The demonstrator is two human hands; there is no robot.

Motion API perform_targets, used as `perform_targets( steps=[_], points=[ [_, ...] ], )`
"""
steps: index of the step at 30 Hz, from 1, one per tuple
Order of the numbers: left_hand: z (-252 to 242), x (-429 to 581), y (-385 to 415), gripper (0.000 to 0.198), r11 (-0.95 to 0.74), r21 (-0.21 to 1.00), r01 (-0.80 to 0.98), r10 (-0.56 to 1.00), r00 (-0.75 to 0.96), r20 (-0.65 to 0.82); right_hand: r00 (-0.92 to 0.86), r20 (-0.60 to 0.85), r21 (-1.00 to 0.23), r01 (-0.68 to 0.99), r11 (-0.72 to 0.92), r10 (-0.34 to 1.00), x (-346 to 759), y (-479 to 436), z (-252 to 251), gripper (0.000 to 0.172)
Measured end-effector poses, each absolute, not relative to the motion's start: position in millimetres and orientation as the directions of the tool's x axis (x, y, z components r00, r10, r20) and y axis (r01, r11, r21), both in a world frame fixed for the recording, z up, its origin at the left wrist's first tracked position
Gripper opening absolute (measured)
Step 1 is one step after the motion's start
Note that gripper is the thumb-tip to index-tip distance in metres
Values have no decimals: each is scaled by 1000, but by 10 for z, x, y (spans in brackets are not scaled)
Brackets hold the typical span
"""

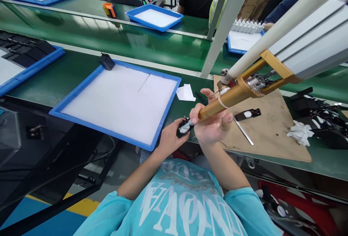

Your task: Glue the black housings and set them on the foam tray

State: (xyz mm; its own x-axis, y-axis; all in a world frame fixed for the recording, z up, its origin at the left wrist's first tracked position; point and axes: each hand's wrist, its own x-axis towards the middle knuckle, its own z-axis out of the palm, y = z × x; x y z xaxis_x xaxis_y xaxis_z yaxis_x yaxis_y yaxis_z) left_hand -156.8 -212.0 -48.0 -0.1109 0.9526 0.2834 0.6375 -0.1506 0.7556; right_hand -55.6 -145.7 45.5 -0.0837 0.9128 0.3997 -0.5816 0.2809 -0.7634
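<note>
Fingers of the left hand point(171, 134) are clamped around a small black plastic housing point(178, 131) with white material in its opening, held just above the near edge of the green bench top point(32, 91). The right hand point(208, 131) is wrapped from beneath around a gold-coloured metal cylindrical tool point(231, 99), its index finger near the pale tip, which meets the housing.

The tool is long and bulky, so a small swing at its rear would probably push the tip off line and smear white material over the rim. The left hand's hold looks shallow; pressure from the tip might tilt the housing or slip it loose.

Just left of that hand lies a blue plastic tray point(167, 111) with a white lining, bearing one black block point(107, 62) at its far corner. White paper point(186, 93) and a slim black pen point(200, 97) sit beyond the hands. The tool's body slants over the brown cardboard sheet point(288, 134), hiding part of it and crowding the space above another black housing point(240, 116), a flat silver strip point(244, 132) and crumpled white tissue point(299, 133). Piled black parts point(328, 129) flank the sheet's right side.
</note>
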Motion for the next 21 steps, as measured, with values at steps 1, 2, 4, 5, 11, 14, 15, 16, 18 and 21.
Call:
perform_targets(
  steps=[1,2,4,5,11,14,15,16,18,21],
  points=[
    [-502,-1585,-2122,40,-143,748,648,956,-106,274,-73,404,-764,-574,293,912,-543,-1443,451,47],
    [-522,-1603,-2125,40,-135,745,654,958,-105,266,-64,410,-765,-566,306,910,-525,-1428,446,46],
    [-550,-1635,-2130,41,-123,757,641,962,-110,249,-52,418,-771,-548,324,907,-469,-1397,433,44],
    [-555,-1648,-2129,41,-122,774,621,964,-111,241,-49,417,-776,-539,327,908,-433,-1383,423,43],
    [-469,-1652,-2041,35,-193,875,444,954,-121,273,8,406,-747,-574,336,914,-193,-1332,329,35],
    [-413,-1630,-2005,32,-270,801,535,924,-91,373,18,410,-734,-587,341,912,-119,-1325,297,34],
    [-394,-1624,-2003,30,-290,759,583,912,-71,403,18,409,-735,-585,342,912,-103,-1324,291,34],
    [-376,-1619,-2006,30,-304,718,626,903,-51,427,18,411,-736,-583,343,911,-91,-1323,288,34],
    [-340,-1608,-2016,30,-314,662,681,893,-24,448,14,423,-728,-591,349,906,-72,-1320,285,34],
    [-306,-1587,-2020,25,-311,642,701,893,-15,449,15,448,-695,-624,358,894,-50,-1314,282,35]
  ],
)
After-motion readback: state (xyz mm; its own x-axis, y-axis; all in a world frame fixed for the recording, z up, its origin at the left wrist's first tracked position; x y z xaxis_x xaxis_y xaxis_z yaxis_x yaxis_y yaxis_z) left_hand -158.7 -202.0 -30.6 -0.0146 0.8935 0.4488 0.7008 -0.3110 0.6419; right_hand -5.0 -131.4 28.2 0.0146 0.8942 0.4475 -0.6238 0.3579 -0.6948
